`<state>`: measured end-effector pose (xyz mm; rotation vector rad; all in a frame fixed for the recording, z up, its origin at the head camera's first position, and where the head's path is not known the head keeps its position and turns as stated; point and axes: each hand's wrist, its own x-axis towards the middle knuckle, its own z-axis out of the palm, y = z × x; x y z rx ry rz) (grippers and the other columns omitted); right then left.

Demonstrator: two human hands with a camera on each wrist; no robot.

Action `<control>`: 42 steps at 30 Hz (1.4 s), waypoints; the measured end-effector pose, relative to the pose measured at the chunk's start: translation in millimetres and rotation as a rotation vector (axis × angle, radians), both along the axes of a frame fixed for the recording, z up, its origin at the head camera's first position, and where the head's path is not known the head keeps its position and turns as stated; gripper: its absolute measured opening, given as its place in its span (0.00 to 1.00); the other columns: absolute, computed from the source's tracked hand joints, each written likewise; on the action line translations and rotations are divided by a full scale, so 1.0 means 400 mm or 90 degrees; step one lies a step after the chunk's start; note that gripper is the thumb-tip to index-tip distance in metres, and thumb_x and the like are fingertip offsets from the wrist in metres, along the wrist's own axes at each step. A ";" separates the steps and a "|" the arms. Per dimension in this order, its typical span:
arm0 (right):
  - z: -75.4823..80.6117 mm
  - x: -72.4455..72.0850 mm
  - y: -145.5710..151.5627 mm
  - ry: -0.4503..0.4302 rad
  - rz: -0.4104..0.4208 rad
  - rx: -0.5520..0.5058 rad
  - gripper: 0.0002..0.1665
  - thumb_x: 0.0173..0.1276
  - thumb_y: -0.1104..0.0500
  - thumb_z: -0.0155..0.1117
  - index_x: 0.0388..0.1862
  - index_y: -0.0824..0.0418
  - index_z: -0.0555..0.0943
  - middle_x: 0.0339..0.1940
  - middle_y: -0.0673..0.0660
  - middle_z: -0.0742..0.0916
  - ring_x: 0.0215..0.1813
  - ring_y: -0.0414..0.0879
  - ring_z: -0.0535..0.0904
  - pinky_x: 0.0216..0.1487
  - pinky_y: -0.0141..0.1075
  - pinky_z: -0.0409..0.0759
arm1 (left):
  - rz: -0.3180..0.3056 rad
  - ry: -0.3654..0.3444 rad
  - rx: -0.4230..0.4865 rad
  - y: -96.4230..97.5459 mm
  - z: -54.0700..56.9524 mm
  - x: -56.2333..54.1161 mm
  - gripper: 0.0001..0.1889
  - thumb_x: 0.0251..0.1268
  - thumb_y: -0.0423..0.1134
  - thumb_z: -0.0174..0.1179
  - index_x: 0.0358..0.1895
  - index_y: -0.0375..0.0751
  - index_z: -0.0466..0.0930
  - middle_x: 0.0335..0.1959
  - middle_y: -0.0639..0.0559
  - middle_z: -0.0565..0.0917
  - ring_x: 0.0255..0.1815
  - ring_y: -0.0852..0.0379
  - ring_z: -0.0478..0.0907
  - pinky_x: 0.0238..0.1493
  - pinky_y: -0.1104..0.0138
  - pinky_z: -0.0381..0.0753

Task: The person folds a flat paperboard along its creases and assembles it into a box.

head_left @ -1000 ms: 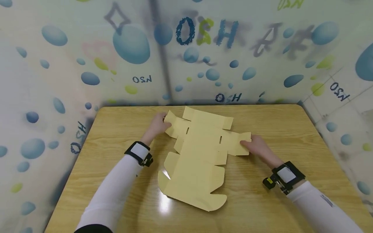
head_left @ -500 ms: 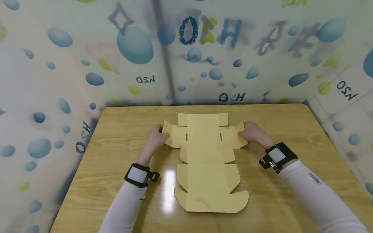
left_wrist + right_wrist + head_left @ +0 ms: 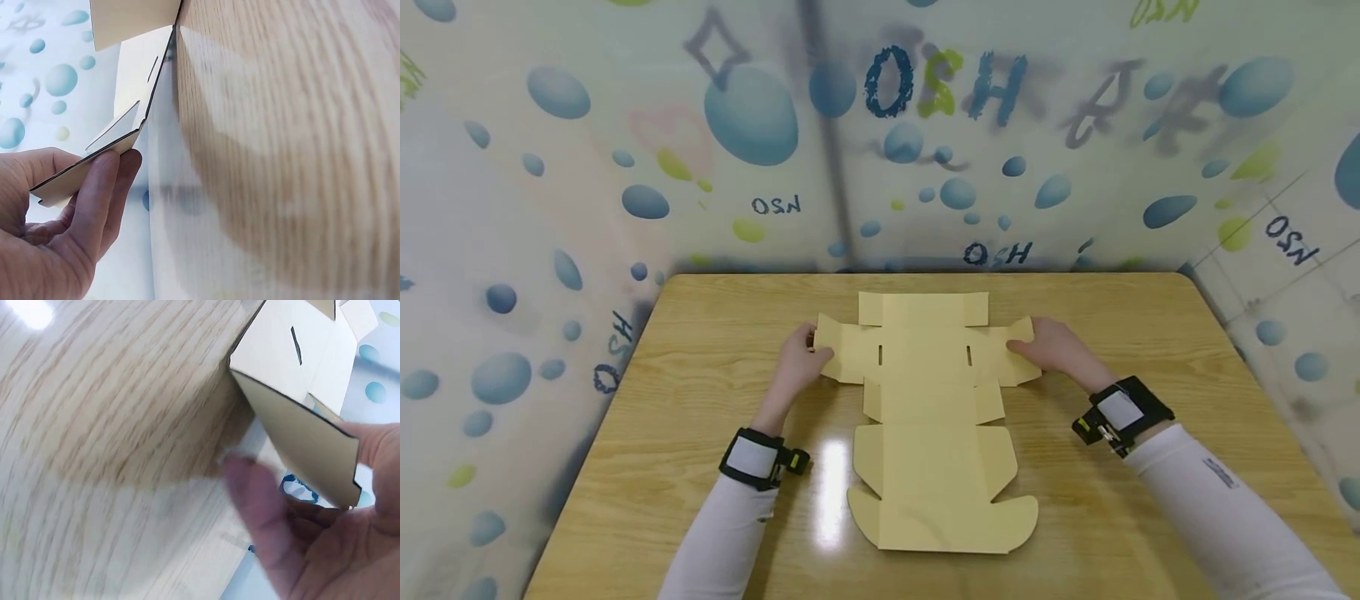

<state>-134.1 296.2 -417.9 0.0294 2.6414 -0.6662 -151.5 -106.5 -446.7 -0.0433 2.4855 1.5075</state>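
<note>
An unfolded cardboard box (image 3: 928,417), pale yellow with side flaps and two narrow slots, lies spread over the table, its long side pointing toward me. My left hand (image 3: 799,358) pinches the outer end of its left flap, thumb above and fingers beneath. In the left wrist view, that flap (image 3: 87,169) tilts up between thumb and fingers. On the opposite side, my right hand (image 3: 1058,343) holds the right flap with the thumb on top. The right wrist view has this flap (image 3: 306,437) bent up, its end between thumb and hand, while the index finger extends away from it.
The wooden table (image 3: 715,333) ends at a back edge just beyond the cardboard. Behind it stands a wall (image 3: 880,200) patterned with blue drops and letters. A bright light reflection lies left of the cardboard.
The cardboard has turned from slanted to square with the table, mostly by half a second ago. My right hand moved up with its flap, the left slightly down. Since then only small shifts show.
</note>
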 end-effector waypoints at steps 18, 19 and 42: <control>0.020 -0.092 -0.067 0.101 0.112 0.071 0.66 0.75 0.21 0.46 0.88 0.58 0.30 0.88 0.71 0.37 0.89 0.70 0.27 0.83 0.75 0.36 | 0.002 -0.003 -0.017 -0.011 0.001 -0.001 0.19 0.71 0.32 0.57 0.63 0.31 0.77 0.58 0.31 0.83 0.53 0.41 0.86 0.37 0.66 0.85; 0.024 -0.101 -0.077 0.100 0.123 0.080 0.65 0.75 0.21 0.46 0.88 0.58 0.31 0.89 0.71 0.38 0.89 0.70 0.28 0.83 0.75 0.37 | 0.004 0.000 -0.016 -0.011 0.001 -0.002 0.19 0.71 0.32 0.57 0.62 0.31 0.77 0.58 0.32 0.83 0.53 0.42 0.86 0.38 0.67 0.84; 0.019 -0.206 -0.245 0.055 0.308 0.104 0.52 0.84 0.36 0.48 0.88 0.66 0.42 0.87 0.73 0.55 0.88 0.70 0.50 0.87 0.65 0.50 | 0.003 -0.021 0.018 0.004 0.011 -0.001 0.18 0.73 0.32 0.56 0.63 0.32 0.76 0.60 0.32 0.82 0.46 0.47 0.86 0.32 0.61 0.90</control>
